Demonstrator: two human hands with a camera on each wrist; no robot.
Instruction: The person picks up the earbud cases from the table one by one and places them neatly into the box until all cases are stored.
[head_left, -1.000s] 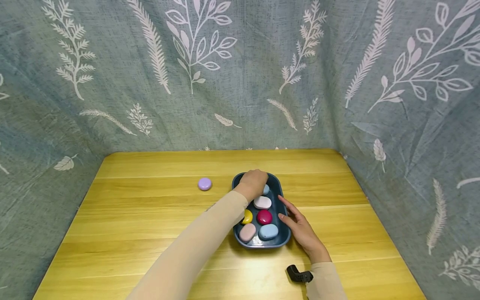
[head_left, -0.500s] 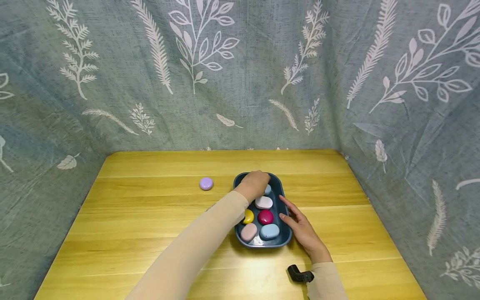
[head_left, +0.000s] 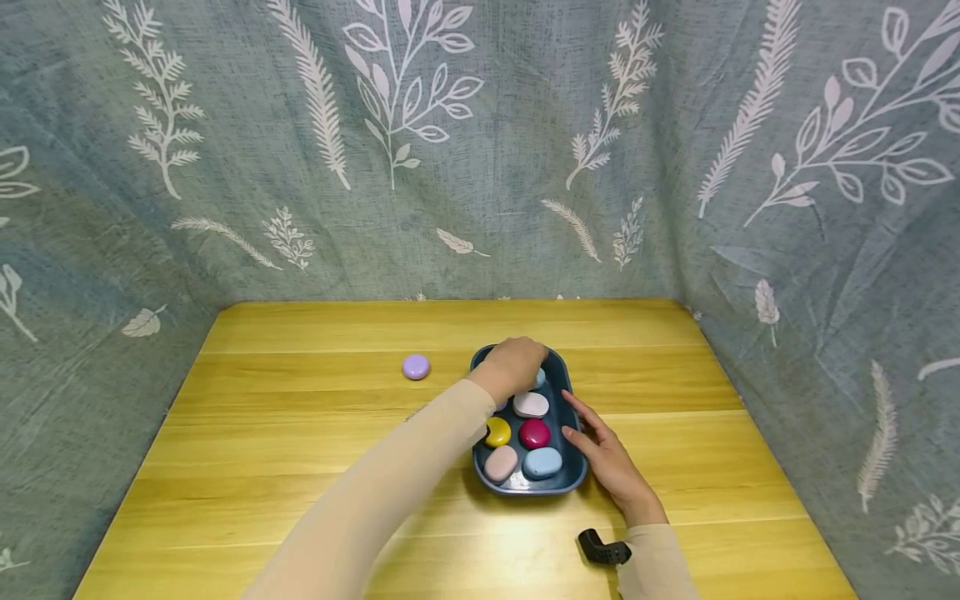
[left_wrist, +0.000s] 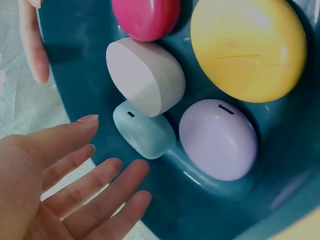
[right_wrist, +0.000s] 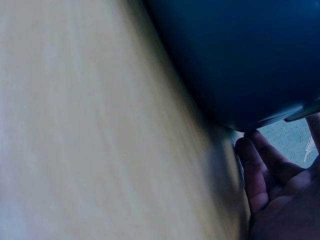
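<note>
A dark blue rounded tray [head_left: 558,487] holds several smooth, pebble-shaped pieces. They include a pink piece [head_left: 500,464], a light blue piece [head_left: 542,462], a yellow piece [left_wrist: 248,50], a magenta piece [head_left: 535,433], a white piece [left_wrist: 145,77], a pale blue piece [left_wrist: 144,131] and a lavender piece [left_wrist: 218,140]. Over the tray's far end is my left hand [head_left: 512,367]; in the left wrist view its fingers are spread and nothing is in them. My right hand [head_left: 611,458] rests against the tray's right side, thumb and index tips at the rim, other fingers [right_wrist: 255,175] low along the outer wall.
Left of the tray, a purple round piece [head_left: 416,367] lies on the wooden table [head_left: 300,417]. A black bent device [head_left: 603,548] sits at the right wrist. A patterned grey-green curtain [head_left: 450,150] surrounds the table's back and sides.
My left hand has shifted slightly right over the tray, uncovering more of the yellow piece and an edge of lavender. The whole head view has drifted a little; my right hand stays at the tray.
</note>
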